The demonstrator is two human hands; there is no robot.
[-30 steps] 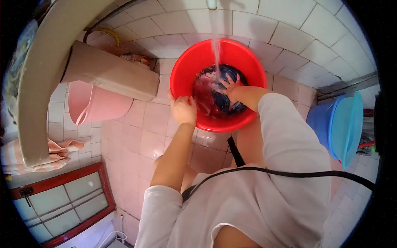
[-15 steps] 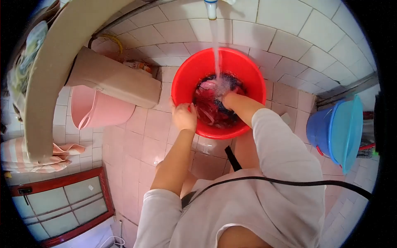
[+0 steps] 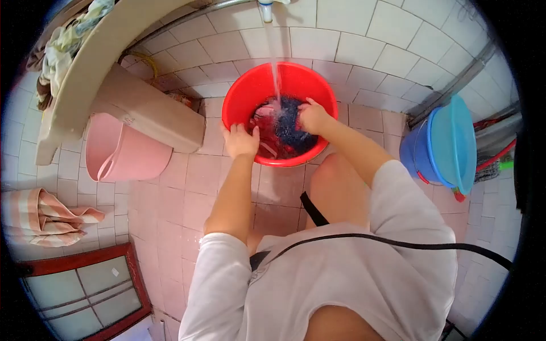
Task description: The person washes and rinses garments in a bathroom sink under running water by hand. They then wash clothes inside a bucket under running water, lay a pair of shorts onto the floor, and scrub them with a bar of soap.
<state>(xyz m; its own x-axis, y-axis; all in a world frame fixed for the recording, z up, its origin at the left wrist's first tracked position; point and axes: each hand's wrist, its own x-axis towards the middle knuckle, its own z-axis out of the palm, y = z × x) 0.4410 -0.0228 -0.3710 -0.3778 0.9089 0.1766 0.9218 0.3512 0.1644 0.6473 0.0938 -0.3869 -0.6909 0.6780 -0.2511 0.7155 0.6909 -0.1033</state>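
Note:
A red basin (image 3: 234, 102) stands on the floor with water and wet cloth in it. Dark blue cloth (image 3: 293, 136) lies at its right side, red and pink cloth (image 3: 266, 126) at its left. My left hand (image 3: 241, 143) grips the basin's near left rim, thumb towards the inside. Inside the right wall, my right hand (image 3: 313, 118) is just over the dark cloth, its fingers apart and partly bent; the lower fingertips are hard to make out against the cloth. From the tap (image 3: 266, 11) a stream of water falls into the basin.
A pink tub (image 3: 136, 156) stands at the left, beside a beige pedestal (image 3: 153, 108). To the right are a blue bucket (image 3: 418, 145) and a light blue basin (image 3: 459, 148). A striped towel (image 3: 45, 216) hangs at far left. A black cable (image 3: 398, 245) crosses my shirt.
My right hand has come up out of the wet cloth to the basin's right side. My left hand stays at the rim, its fingers more spread. The view has shifted.

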